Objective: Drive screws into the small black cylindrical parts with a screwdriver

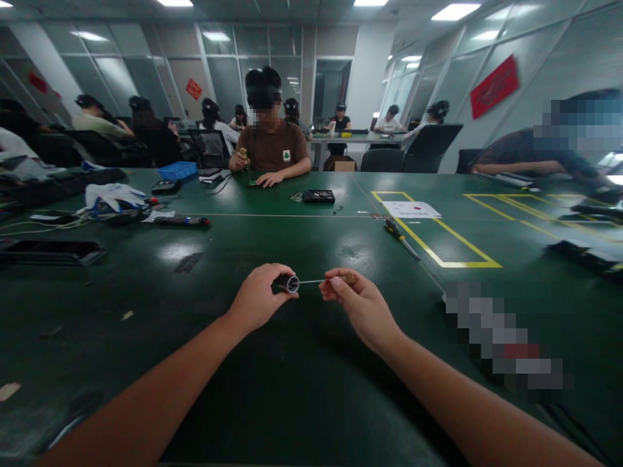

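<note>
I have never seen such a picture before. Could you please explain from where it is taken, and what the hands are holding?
There is no machine here. One camera, worn on a person's head, looks forward and down, so the two forearms reach in from the bottom.

The left hand grips a small dark cylinder with a shiny rim. The right hand holds a thin metal-shafted tool pointed at its open end; whether the tip goes inside is too small to tell.

On the green table lie a screwdriver, a white sheet, white gloves and a blue basket. Something at the right is pixelated. Across the table sits another person.
</note>
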A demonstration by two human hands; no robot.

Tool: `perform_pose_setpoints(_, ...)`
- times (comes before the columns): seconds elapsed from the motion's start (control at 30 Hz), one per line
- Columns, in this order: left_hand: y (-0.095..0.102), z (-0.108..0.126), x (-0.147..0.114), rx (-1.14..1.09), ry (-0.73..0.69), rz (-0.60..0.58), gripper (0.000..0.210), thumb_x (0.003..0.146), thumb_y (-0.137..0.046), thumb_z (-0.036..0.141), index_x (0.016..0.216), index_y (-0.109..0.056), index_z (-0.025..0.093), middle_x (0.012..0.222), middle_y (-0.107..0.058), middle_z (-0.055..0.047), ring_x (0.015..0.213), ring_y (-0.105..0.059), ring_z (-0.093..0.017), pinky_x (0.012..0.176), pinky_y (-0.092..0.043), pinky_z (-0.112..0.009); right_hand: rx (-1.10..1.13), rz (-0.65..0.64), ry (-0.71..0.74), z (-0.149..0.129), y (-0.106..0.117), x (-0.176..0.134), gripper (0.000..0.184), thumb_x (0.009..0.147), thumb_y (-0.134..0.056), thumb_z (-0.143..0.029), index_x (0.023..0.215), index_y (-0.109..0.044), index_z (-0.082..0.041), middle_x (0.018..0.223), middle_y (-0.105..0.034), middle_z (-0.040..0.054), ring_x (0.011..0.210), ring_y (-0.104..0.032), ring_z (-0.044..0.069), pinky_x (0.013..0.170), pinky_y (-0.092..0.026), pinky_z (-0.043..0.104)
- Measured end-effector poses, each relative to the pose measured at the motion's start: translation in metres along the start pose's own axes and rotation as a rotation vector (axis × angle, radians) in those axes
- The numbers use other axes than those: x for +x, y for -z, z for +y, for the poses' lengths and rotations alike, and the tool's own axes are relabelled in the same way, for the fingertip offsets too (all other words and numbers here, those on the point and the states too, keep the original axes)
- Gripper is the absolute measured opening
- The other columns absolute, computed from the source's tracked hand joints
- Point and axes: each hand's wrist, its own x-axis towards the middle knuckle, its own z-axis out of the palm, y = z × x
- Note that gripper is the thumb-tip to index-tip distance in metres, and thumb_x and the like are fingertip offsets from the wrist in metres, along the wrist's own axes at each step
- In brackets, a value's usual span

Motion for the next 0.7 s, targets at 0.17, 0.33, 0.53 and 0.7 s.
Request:
perform_pose_setpoints(0.17,0.0008,-0.0001,0.0005,-0.005,-0.013,0.011,0.029,0.077,-0.084,0.019,0.101,-0.069,0.023,0.100,-0.073,0.000,0.094,-0.066,-0.022,0.085,-0.050,-0.038,0.158,0.010,-0.131,-0.0004,0.0002,0.0039,0.026,0.083,-0.081,-0.041,0.095,-0.074,-0.020,0.084,-0.073,0.0035,0.080,-0.067,0.017,0.080,-0.052,0.035)
perform_pose_setpoints(0.33,0.0018,-0.0009,0.0010,-0.012,-0.007,0.034,0.030,0.076,-0.085,0.019,0.101,-0.068,0.023,0.099,-0.073,0.000,0.093,-0.067,-0.021,0.084,-0.050,-0.037,0.190,0.024,-0.057,-0.0036,-0.0020,0.0012,0.023,0.086,-0.079,-0.042,0.091,-0.073,-0.021,0.081,-0.072,0.0019,0.079,-0.066,0.016,0.078,-0.053,0.032)
perform_pose_setpoints(0.53,0.0018,0.0005,0.0004,0.002,-0.020,0.017,0.029,0.078,-0.085,0.023,0.102,-0.069,0.024,0.098,-0.074,0.000,0.093,-0.067,-0.022,0.085,-0.049,-0.038,0.004,-0.012,0.066,0.0004,-0.0011,-0.0014,0.020,0.090,-0.075,-0.039,0.104,-0.073,-0.024,0.095,-0.075,0.0027,0.092,-0.070,0.018,0.089,-0.055,0.037)
perform_pose_setpoints(0.7,0.0028,-0.0001,0.0004,0.029,-0.028,0.012,0.028,0.079,-0.084,0.025,0.104,-0.070,0.025,0.100,-0.074,0.001,0.094,-0.067,-0.022,0.085,-0.049,-0.039,-0.050,-0.048,0.067,0.0007,0.0013,-0.0013,0.019,0.092,-0.074,-0.038,0.106,-0.073,-0.025,0.098,-0.076,0.0028,0.095,-0.071,0.018,0.092,-0.055,0.037)
